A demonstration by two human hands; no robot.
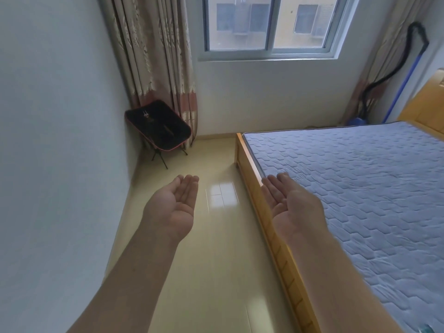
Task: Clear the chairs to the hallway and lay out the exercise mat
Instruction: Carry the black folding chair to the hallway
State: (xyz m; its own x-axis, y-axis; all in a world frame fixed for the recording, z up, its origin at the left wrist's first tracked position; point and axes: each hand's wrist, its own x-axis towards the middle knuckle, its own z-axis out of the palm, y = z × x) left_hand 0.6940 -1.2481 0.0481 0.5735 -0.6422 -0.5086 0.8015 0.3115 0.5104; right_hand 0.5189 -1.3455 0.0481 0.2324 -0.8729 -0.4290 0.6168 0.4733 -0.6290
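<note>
Glossy floor [216,236] runs ahead between wall and bed [348,188], and we hold left hand [174,207] and right hand [292,207] out empty, fingers straight, the folding chair [158,129] well ahead in the corner, nearer our left.

Left hand [174,205], right hand [292,207] held flat, empty; folding chair [157,127] in corner.

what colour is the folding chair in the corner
The small fabric folding camp chair is black with reddish-pink edging and thin dark legs, seen in the head view.

Glossy tiled floor [216,236], wooden bed frame [271,224], quilted cloth mattress [360,188].
</note>
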